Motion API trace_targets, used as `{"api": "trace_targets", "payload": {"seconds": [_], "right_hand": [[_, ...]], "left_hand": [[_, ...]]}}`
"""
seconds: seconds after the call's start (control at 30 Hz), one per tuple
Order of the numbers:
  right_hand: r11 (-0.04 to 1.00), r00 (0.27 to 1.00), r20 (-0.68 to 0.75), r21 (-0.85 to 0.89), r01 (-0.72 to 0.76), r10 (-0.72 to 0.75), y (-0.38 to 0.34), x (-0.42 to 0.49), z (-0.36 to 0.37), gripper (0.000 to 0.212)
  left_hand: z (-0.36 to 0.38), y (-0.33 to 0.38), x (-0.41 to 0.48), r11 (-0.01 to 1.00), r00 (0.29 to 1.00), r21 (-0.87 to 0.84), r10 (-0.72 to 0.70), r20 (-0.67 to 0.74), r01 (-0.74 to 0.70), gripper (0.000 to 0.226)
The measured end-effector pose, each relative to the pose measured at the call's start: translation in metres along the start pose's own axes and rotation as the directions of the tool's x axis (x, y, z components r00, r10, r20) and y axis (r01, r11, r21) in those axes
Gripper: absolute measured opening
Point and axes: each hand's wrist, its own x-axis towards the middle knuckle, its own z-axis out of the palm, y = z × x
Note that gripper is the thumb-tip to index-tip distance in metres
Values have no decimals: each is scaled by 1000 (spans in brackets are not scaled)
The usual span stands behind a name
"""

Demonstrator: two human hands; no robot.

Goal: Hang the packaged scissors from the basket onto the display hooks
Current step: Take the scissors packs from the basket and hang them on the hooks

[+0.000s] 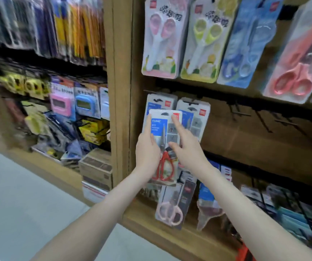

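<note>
Shelves (44, 34) on the far left are full of blurry packs, with a pink timer (60, 107) and a blue timer (84, 106) hanging lower down and brown boxes (96, 166) stacked near the floor. Next comes a tall wooden post (119, 72). Just past it, the left hand (147, 151) holds the pack of red scissors (163, 136) by its left edge. Its grip is clamped on the pack, with one finger lying up along the side. The pack is held upright in front of two grey packs (194, 113) that hang in the middle row. The right hand (189, 151) touches the same pack. Its pointing finger (176, 123) lies straight on the top of the card and its thumb tip rests on the front, so its grip is apart and not wrapped round anything. Up top hang pink scissors (162, 38), green scissors (206, 40), blue scissors (245, 46) and orange-pink scissors (298, 61). Under the hands hangs a pale pink pair (172, 208). Bare black hooks (264, 119) stick out further right.
</note>
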Motion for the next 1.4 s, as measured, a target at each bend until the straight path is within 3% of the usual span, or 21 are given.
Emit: {"api": "trace_targets", "payload": {"seconds": [0.17, 0.43, 0.67, 0.73, 0.9, 1.0, 1.1, 1.2, 1.27, 1.4], "right_hand": [[1000, 1000, -13, -25, 15, -15, -2, 52, 22, 76], [999, 997, -71, -19, -41, 40, 14, 80, 38, 75], [989, 997, -54, -135, -55, 48, 26, 93, 37, 77], [987, 999, -50, -161, -20, 12, 28, 80, 30, 78], [982, 990, -126, -186, 41, -65, 49, -3, -3, 68], [976, 986, -166, -207, -67, 32, 84, -65, -29, 65], [956, 963, -198, -192, -221, 183, 122, -133, -59, 63], [914, 925, -238, -212, -346, 296, 155, -196, -86, 63], [874, 893, -239, -223, -432, 380, 174, -237, -99, 60], [782, 810, -279, -234, -578, 516, 217, -321, -113, 56]], "left_hand": [[-2, -25, 49, 998, 999, 59, 21, -46, -18, 62], [12, -46, 77, 999, 999, 1, 34, 19, -34, 59], [27, -57, 96, 938, 996, 339, 56, 76, -78, 65], [30, -54, 91, 926, 995, 370, 41, 87, -70, 68], [61, -26, 30, 933, 983, 319, 181, -15, -167, 69], [98, 4, -31, 929, 962, 249, 259, 91, -273, 64], [140, 29, -97, 911, 883, 140, 323, 342, -387, 55], [175, 49, -151, 894, 743, 55, 334, 581, -445, 57], [196, 60, -185, 919, 656, 46, 243, 714, -391, 52], [239, 54, -261, 941, 524, 105, 84, 847, -321, 51]]}}
